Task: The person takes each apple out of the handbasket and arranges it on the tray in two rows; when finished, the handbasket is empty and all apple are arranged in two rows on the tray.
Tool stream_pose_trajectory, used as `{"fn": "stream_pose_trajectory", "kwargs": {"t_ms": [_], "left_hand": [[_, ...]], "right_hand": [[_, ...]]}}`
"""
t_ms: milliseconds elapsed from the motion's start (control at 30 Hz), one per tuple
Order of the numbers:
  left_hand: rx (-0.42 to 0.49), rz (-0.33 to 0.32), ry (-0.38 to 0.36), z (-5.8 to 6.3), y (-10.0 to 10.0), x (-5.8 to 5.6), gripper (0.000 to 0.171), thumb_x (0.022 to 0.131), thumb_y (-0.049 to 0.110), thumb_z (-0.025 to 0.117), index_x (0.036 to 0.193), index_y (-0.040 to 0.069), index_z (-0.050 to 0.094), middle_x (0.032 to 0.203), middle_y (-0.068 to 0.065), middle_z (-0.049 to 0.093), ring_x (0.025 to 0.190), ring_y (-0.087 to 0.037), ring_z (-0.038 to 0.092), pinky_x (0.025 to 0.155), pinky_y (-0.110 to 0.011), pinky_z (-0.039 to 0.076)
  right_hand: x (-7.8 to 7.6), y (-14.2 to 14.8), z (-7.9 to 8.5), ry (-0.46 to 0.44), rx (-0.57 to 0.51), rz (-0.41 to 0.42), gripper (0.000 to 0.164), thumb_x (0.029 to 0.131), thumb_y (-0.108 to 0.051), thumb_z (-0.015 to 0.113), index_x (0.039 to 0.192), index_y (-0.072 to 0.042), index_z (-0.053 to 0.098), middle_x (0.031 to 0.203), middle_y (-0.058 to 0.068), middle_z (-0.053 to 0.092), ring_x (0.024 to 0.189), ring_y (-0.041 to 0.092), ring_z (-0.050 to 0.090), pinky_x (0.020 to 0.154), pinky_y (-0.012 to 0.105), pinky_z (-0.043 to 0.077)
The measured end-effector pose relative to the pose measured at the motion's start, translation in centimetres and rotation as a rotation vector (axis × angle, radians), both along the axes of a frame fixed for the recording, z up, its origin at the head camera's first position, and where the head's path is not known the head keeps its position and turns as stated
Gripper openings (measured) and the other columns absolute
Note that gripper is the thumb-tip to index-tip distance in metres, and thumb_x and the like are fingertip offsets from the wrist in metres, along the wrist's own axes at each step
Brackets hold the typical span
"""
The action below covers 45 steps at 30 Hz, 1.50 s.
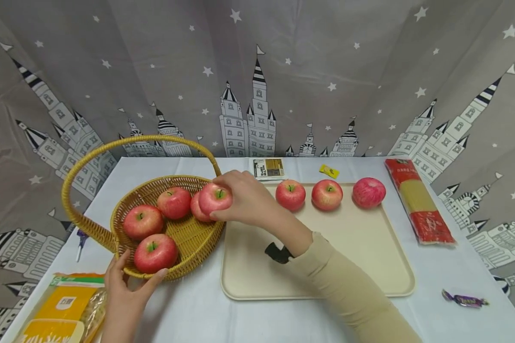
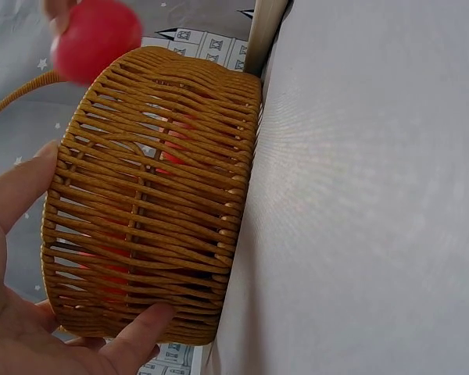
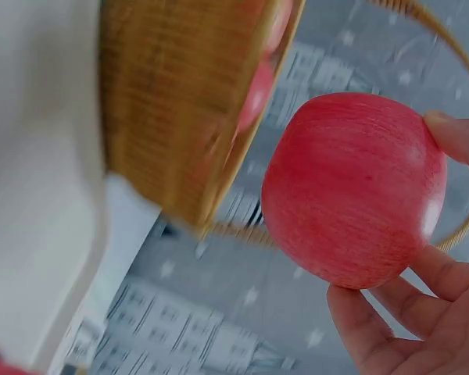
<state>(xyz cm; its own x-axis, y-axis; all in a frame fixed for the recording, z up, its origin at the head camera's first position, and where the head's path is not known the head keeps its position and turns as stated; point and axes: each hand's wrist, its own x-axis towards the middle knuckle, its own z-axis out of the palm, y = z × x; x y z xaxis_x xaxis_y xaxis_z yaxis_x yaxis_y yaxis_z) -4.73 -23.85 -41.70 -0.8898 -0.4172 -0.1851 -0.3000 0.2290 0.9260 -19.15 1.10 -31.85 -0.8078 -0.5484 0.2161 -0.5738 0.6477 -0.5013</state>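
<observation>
Right hand (image 3: 447, 332) pinches smooth, rounded apple (image 3: 353, 191) near woven basket (image 3: 164, 101).

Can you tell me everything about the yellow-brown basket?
The basket looks woven, like wicker, with gaps in its sides and a tall arched handle. It stands upright on the white tablecloth, left of the tray. Four apples show inside, one partly hidden. The left hand holds its near edge, while the right hand holds another apple above its right side.
</observation>
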Motion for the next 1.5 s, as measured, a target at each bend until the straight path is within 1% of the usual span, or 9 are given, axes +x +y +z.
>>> {"fn": "stream_pose_trajectory", "kwargs": {"t_ms": [133,267,433,567,667,867,1133,1367,1500], "left_hand": [[-0.020,-0.008,-0.004,0.1,0.0,0.0,0.100,0.084,0.019,0.077,0.155,0.009,0.008,0.157,-0.010,-0.010,0.143,-0.037,0.004,0.088,-0.007,0.039],[-0.028,-0.007,0.003,0.1,-0.1,0.1,0.100,0.083,0.019,0.078,0.155,0.009,0.009,0.156,-0.011,-0.009,0.143,-0.036,0.005,0.085,-0.004,0.038],[-0.010,-0.003,0.016,0.0,-0.3,0.1,0.099,0.083,0.016,0.077,0.155,0.008,0.009,0.156,-0.012,-0.008,0.143,-0.037,0.004,0.079,0.001,0.038],[0.003,-0.002,0.031,-0.2,-0.3,0.2,0.099,0.083,0.014,0.077,0.155,0.008,0.010,0.156,-0.012,-0.007,0.143,-0.038,0.004,0.076,0.002,0.038],[0.000,-0.001,0.034,-0.2,-0.1,0.2,0.098,0.084,0.013,0.077,0.155,0.007,0.010,0.156,-0.013,-0.006,0.142,-0.039,0.005,0.076,0.003,0.038],[-0.034,-0.015,0.026,-0.1,0.1,0.2,0.098,0.084,0.016,0.077,0.155,0.006,0.010,0.156,-0.014,-0.006,0.143,-0.039,0.005,0.078,0.002,0.036],[-0.076,-0.014,0.020,0.1,0.0,0.2,0.097,0.084,0.018,0.077,0.155,0.007,0.011,0.156,-0.014,-0.004,0.143,-0.038,0.006,0.093,-0.012,0.038],[-0.061,-0.007,0.022,0.1,0.0,0.2,0.098,0.084,0.018,0.077,0.155,0.007,0.011,0.156,-0.014,-0.004,0.143,-0.038,0.005,0.095,-0.015,0.037],[-0.056,-0.007,0.020,0.1,0.0,0.2,0.098,0.084,0.018,0.077,0.155,0.007,0.011,0.156,-0.014,-0.005,0.143,-0.038,0.004,0.097,-0.021,0.036]], "right_hand": [[-1.4,2.2,-0.8,-0.020,0.015,-0.101,0.062,0.074,-0.042,0.079,0.126,-0.013,0.062,0.124,-0.001,0.059,0.117,0.019,0.049,0.099,0.033,0.043],[-2.9,3.0,-2.7,-0.061,0.072,-0.175,0.063,0.073,-0.041,0.079,0.127,-0.011,0.061,0.126,0.003,0.059,0.119,0.023,0.049,0.101,0.036,0.044],[-4.2,2.7,-5.2,-0.095,0.110,-0.191,0.062,0.074,-0.040,0.077,0.126,-0.009,0.062,0.125,0.006,0.060,0.118,0.024,0.050,0.101,0.036,0.044],[-5.1,2.3,-6.7,-0.072,0.148,-0.192,0.064,0.075,-0.041,0.077,0.127,-0.008,0.060,0.124,0.007,0.059,0.117,0.026,0.050,0.100,0.038,0.045],[-5.4,1.9,-7.4,-0.062,0.174,-0.197,0.065,0.075,-0.042,0.077,0.128,-0.008,0.059,0.123,0.007,0.058,0.114,0.027,0.050,0.099,0.039,0.044],[-5.8,1.6,-8.2,-0.056,0.177,-0.213,0.071,0.076,-0.044,0.077,0.133,-0.008,0.055,0.124,0.008,0.057,0.118,0.025,0.048,0.113,0.039,0.032],[-5.0,1.7,-7.1,-0.003,0.009,-0.217,0.060,0.084,-0.040,0.071,0.134,-0.011,0.056,0.126,0.005,0.058,0.117,0.024,0.051,0.102,0.036,0.044],[-2.2,0.5,-3.9,-0.055,-0.091,-0.111,0.061,0.084,-0.039,0.074,0.135,-0.012,0.055,0.129,0.004,0.057,0.118,0.018,0.051,0.102,0.032,0.044],[-0.8,-0.9,-2.9,-0.066,-0.075,-0.032,0.061,0.085,-0.038,0.073,0.137,-0.012,0.054,0.127,0.004,0.059,0.113,0.016,0.053,0.100,0.033,0.044]]}}
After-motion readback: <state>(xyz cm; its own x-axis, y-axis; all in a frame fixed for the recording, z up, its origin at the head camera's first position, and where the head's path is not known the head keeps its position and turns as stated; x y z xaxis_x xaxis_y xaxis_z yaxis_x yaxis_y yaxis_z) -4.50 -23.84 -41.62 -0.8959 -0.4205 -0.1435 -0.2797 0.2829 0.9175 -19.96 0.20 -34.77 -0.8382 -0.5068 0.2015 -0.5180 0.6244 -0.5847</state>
